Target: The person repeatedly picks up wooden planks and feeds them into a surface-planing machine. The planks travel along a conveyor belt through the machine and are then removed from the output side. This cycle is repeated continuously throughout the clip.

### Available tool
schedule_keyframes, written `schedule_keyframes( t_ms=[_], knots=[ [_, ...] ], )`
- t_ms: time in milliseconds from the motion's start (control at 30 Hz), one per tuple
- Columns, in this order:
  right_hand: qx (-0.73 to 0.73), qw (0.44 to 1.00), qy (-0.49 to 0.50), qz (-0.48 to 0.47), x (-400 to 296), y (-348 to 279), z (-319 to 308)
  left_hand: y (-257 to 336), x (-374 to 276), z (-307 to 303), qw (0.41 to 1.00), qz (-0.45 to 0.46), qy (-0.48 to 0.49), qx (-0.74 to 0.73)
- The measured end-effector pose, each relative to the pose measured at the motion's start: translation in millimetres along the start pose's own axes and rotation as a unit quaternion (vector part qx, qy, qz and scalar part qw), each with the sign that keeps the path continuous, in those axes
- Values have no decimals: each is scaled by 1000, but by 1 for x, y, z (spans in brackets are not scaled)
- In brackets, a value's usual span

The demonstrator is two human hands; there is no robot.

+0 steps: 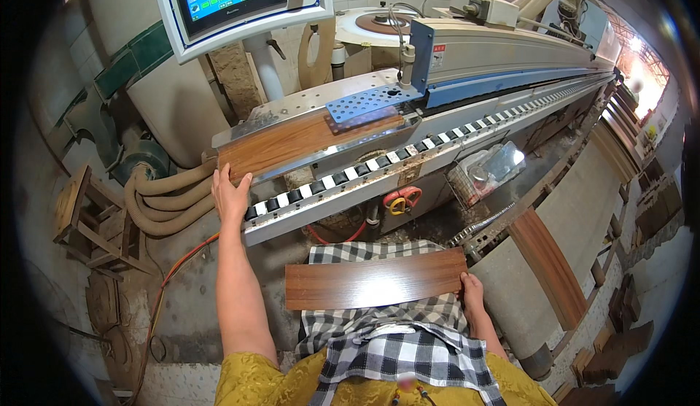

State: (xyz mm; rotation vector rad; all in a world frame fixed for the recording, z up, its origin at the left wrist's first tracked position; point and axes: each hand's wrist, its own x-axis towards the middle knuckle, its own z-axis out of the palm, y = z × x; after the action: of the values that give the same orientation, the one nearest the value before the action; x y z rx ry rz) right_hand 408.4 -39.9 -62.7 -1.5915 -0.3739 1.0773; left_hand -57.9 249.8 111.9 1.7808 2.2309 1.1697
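Observation:
On the infeed bed of an edge-banding machine lies a wood-grain board point(284, 146), its far end beneath a blue perforated guard plate point(372, 102). My left hand point(231, 195) touches the board's near left end with thumb and fingers spread, not wrapped around it. My right hand point(471, 292) grips the right end of a second, darker wood-grain board point(377, 280). That board lies crosswise before my checked apron, and light glares off its face. Some of the right fingers are hidden behind it.
A roller rail point(350, 175) runs along the machine's front. Above stands a control panel point(240, 1) with a lit screen and red button. Ribbed hoses point(169, 203) and a wooden stool point(98, 220) are left. At right, another board point(547, 266) rests on a conveyor belt point(579, 187).

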Motion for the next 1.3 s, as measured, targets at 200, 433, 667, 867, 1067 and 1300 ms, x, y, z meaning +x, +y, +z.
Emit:
schedule_keyframes(
  t_ms=[200, 433, 667, 867, 1067, 1300],
  knots=[
    [-2, 1000, 4, -3, 1, 1, 0, 0, -1, 0, 1000, 0, -1, 5],
    [1, 1000, 2, -1, 0, -1, 0, 7, -3, -4, 1000, -17, -3, 6],
    [-2, 1000, 2, 5, -3, -5, 1, -2, 2, 0, 1000, -10, -14, -3],
    [37, 999, -15, 17, -1, -4, -2, 16, -1, -1, 996, -29, -35, 71],
    [73, 997, -30, 19, -6, -17, 0, 53, -6, 16, 991, -29, -58, 118],
    [121, 988, -94, 13, -16, -27, -7, 96, -14, 44, 992, -18, -87, 92]
  ],
)
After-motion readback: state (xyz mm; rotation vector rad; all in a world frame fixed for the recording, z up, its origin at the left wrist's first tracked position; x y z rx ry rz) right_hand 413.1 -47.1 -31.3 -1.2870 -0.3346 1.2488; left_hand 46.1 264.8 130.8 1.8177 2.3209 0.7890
